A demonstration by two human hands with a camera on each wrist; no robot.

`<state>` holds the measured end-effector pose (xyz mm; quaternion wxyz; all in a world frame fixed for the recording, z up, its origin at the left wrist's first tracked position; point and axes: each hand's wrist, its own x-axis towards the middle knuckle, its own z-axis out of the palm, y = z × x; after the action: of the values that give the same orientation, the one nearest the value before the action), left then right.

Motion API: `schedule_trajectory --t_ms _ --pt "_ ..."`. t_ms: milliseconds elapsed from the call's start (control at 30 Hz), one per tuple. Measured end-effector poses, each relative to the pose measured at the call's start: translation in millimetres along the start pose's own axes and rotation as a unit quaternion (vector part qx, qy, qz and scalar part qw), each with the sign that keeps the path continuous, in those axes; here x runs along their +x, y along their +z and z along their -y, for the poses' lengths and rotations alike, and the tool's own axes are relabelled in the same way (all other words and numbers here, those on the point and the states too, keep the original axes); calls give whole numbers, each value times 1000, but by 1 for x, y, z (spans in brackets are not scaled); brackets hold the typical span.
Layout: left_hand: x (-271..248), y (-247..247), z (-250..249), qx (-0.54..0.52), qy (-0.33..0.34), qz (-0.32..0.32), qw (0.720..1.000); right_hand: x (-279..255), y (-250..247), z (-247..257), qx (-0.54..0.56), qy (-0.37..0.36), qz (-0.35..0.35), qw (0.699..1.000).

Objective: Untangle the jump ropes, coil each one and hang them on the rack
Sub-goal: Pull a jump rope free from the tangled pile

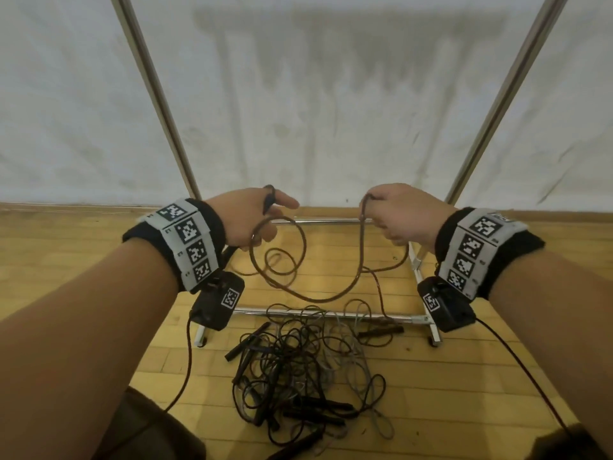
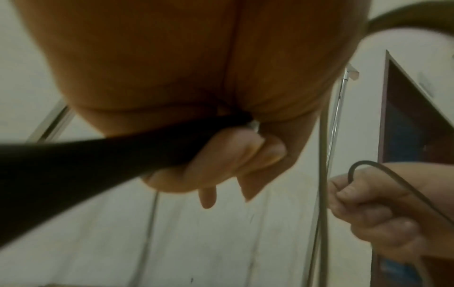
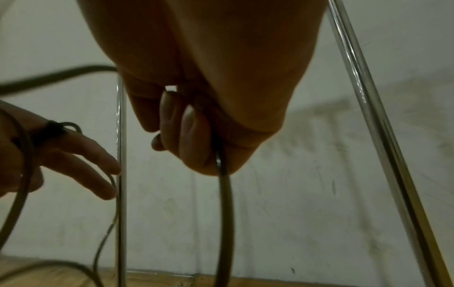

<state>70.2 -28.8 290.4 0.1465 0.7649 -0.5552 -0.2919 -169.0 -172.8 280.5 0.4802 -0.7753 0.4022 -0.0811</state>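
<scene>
Rope (image 1: 300, 254) strung between our hands: left hand (image 1: 247, 217) grips its black handle (image 1: 268, 199) plus a couple of loops, right hand (image 1: 396, 212) clamped on the cord. Slack sags between them down to the floor (image 1: 464, 376), trailing into the tangle (image 1: 298, 366) by the rack (image 1: 331, 314) base. Right hand's nearer the free run, so it likely feeds the next loop leftward.

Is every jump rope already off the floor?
No, a tangled pile of ropes lies on the wooden floor below both hands.
</scene>
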Motion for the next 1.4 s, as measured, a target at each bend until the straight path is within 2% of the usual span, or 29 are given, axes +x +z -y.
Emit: schedule_trajectory --t_ms 133,200,267,300,367,433,500,600,733,833,900,1033,1167,1300,1400 --pt "7 0 6 -29 -70 -96 992 -6 -1 5 -9 9 -2 1000" --pt "7 -1 7 -79 -62 -148 984 -10 -5 7 11 13 -10 1000" --pt "6 1 2 -144 -18 -177 974 -16 -4 11 14 9 0 1000" --pt "4 5 -4 -182 9 -165 969 -19 -2 13 9 2 11 1000" --pt "1 16 -19 -218 59 -101 969 -24 4 21 -1 -22 31 999" --pt "-3 28 -33 -182 102 -34 977 -28 10 29 7 -47 39 998" --pt "-4 33 -42 -146 126 -20 981 -31 11 34 29 -70 36 996" --pt "-2 22 -40 -173 117 -92 973 -34 6 33 48 -97 35 994" --pt "-2 -4 -24 -291 87 -213 929 -29 -4 14 42 -97 22 994" --pt "-2 -25 -6 -363 45 -317 875 -23 -15 -14 -80 -57 16 995" --pt "-4 -32 6 -371 19 -358 857 -21 -19 -36 -126 -34 18 991" --pt "0 -25 15 -310 -8 -382 871 -15 -17 -67 -186 -32 20 982" --pt "5 -32 28 -318 -61 -413 851 -12 -23 -90 -290 17 7 957" --pt "1 -36 53 -275 -93 -355 889 -14 -29 -86 -323 47 -32 945" --pt "2 -19 35 -269 -23 -277 922 -13 -19 -53 -287 -5 -13 958"
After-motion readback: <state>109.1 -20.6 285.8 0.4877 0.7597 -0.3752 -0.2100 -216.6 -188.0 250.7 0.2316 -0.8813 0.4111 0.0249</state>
